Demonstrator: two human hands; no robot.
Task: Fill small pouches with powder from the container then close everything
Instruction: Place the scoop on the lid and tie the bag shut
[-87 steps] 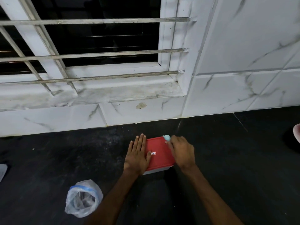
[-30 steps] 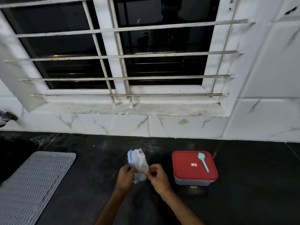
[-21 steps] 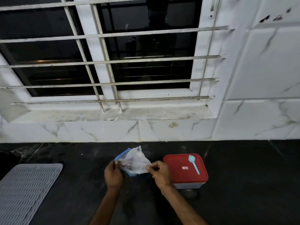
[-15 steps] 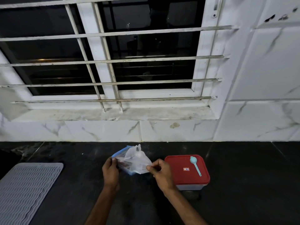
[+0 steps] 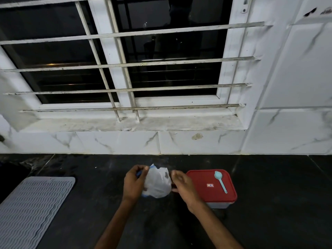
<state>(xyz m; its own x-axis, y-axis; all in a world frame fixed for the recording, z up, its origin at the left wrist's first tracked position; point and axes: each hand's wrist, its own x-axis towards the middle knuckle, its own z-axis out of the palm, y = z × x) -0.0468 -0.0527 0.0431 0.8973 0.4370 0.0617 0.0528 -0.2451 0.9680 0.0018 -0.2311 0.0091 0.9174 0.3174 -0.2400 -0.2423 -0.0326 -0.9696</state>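
Note:
A crumpled clear plastic bag [image 5: 158, 184] with a blue zip strip sits between my hands over the black counter. My left hand [image 5: 133, 183] pinches its blue top edge. My right hand [image 5: 183, 186] is at the bag's right side, blurred, with fingers curled; whether it holds the bag I cannot tell. Just right of that hand stands the container [image 5: 220, 203], covered by its red lid [image 5: 204, 191]. A light-blue spoon [image 5: 220, 180] lies on the lid.
A grey ribbed mat [image 5: 30, 209] lies at the left on the black counter [image 5: 278, 203]. Behind runs a white marble-tiled wall [image 5: 197, 142] with a barred window [image 5: 125, 69] above a sill.
My hands left the red lid and picked up the bag from the counter. In the last half second the bag has bunched up and my right hand has shifted at its right edge.

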